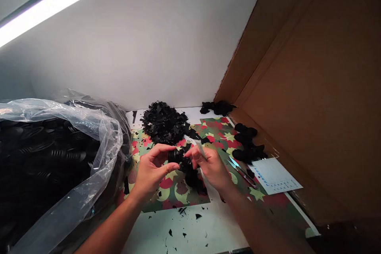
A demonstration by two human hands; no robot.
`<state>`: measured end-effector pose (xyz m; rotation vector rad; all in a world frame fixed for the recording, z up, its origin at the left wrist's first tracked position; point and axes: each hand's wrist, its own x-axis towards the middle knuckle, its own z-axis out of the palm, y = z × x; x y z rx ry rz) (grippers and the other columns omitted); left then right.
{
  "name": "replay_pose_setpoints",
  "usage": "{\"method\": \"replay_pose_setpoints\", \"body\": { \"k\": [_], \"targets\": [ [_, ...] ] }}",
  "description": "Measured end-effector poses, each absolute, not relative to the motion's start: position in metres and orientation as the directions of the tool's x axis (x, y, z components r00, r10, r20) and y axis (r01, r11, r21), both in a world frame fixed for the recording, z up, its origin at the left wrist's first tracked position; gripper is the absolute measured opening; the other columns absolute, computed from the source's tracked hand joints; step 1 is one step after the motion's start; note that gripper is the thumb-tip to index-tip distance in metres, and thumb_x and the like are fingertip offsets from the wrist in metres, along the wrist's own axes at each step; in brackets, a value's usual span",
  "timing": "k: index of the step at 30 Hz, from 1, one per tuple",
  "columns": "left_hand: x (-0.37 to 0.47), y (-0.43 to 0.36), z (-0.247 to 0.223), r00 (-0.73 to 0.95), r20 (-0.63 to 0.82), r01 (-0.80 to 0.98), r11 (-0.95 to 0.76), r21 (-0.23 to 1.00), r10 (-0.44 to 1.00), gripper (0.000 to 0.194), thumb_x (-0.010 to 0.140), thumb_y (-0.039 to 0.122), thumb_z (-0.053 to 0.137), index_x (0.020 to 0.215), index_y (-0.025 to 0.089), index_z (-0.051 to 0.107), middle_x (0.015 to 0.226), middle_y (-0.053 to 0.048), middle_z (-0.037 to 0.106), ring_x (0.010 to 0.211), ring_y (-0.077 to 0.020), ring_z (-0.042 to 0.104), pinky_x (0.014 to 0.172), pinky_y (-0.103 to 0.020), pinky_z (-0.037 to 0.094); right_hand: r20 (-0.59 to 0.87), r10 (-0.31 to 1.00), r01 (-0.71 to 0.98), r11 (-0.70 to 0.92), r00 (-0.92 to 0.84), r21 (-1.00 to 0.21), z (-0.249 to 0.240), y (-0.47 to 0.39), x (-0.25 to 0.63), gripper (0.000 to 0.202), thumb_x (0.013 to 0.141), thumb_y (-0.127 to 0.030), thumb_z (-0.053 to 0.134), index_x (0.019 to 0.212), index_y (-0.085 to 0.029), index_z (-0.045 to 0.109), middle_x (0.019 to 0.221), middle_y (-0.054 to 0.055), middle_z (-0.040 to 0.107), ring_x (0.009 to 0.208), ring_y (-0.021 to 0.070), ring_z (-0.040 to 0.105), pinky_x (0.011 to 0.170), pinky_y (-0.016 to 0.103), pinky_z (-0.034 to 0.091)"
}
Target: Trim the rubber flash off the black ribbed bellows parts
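My left hand (153, 168) grips a black ribbed part (173, 156) that looks like a rubber bellows, with the thumb below and the fingers above. At the part's right end, my right hand (206, 162) has its fingers closed in a pinch; what they hold is too small to make out. Dark pieces (195, 180) lie under and between the hands on the patterned sheet (166, 202). A pale strip (208, 184) runs beside the right hand. Beyond both hands rises a heap of black scraps (163, 123).
On the left, a clear plastic bag (110, 139) is full of black ribbed parts (53, 152). To the right lie scissors (242, 172), a white printed card (276, 175) and black clumps (248, 143). A cardboard wall (312, 99) stands at the right. Small scraps dot the near white surface (154, 234).
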<state>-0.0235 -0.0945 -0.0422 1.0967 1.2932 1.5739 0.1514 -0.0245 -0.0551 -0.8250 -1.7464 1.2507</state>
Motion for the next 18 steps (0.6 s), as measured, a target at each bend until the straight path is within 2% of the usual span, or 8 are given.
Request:
{"method": "replay_pose_setpoints", "body": {
  "k": [2,5,8,11,15,18],
  "targets": [
    [-0.021,-0.095,-0.043,-0.294,0.177,0.038,-0.173,0.984,0.939,0.033,0.057,0.029,0.097,0.086,0.023,0.083,0.086,-0.005,0.077,0.078,-0.0209,0.070,0.072,-0.031,0.059,0.205,0.845,0.002,0.237,-0.494,-0.972,-0.051,-0.029,0.148,0.061,0.084,-0.080,0.059,0.070,-0.021,0.065,0.058,-0.003,0.053,0.054,0.0130,0.047,0.051,0.025,0.040],
    [-0.020,-0.096,-0.044,-0.302,0.223,0.140,-0.189,0.972,0.927,0.031,0.057,0.028,0.097,0.084,0.024,0.084,0.082,-0.005,0.077,0.078,-0.0219,0.070,0.073,-0.033,0.060,0.119,0.838,-0.009,0.135,-0.533,-0.991,-0.044,-0.035,0.143,0.051,0.082,-0.070,0.068,0.070,-0.021,0.061,0.060,-0.004,0.051,0.054,0.0114,0.043,0.050,0.024,0.038],
    [-0.018,-0.097,-0.042,-0.332,0.186,0.097,-0.163,0.982,0.925,0.029,0.057,0.030,0.097,0.082,0.024,0.085,0.077,-0.004,0.076,0.073,-0.0212,0.069,0.068,-0.031,0.059,0.050,0.846,-0.056,0.025,-0.531,-0.998,-0.042,-0.037,0.143,0.047,0.083,-0.065,0.068,0.070,-0.022,0.060,0.058,-0.004,0.053,0.052,0.0113,0.043,0.048,0.024,0.037],
    [-0.017,-0.096,-0.038,-0.347,0.128,-0.010,-0.141,0.990,0.929,0.026,0.055,0.029,0.097,0.078,0.023,0.085,0.075,-0.004,0.076,0.071,-0.0205,0.069,0.064,-0.029,0.058,0.018,0.842,-0.121,-0.056,-0.539,-0.991,-0.043,-0.037,0.145,0.049,0.082,-0.067,0.070,0.067,-0.021,0.059,0.057,-0.004,0.053,0.049,0.0105,0.041,0.045,0.023,0.035],
    [-0.017,-0.095,-0.037,-0.351,0.082,-0.072,-0.115,0.991,0.933,0.025,0.054,0.024,0.096,0.075,0.022,0.085,0.076,-0.004,0.077,0.074,-0.0206,0.070,0.066,-0.029,0.059,0.043,0.834,-0.124,-0.031,-0.550,-0.992,-0.048,-0.035,0.148,0.049,0.081,-0.068,0.073,0.071,-0.021,0.065,0.054,-0.004,0.053,0.049,0.0107,0.042,0.048,0.025,0.038],
    [-0.020,-0.095,-0.043,-0.374,0.038,-0.105,-0.083,0.991,0.927,0.025,0.054,0.022,0.095,0.076,0.021,0.084,0.079,-0.005,0.079,0.074,-0.0197,0.070,0.065,-0.027,0.057,0.127,0.901,-0.147,0.072,-0.416,-0.987,-0.050,-0.032,0.149,0.052,0.090,-0.070,0.061,0.074,-0.021,0.071,0.061,0.000,0.059,0.051,0.0118,0.043,0.052,0.028,0.041]
  ]
}}
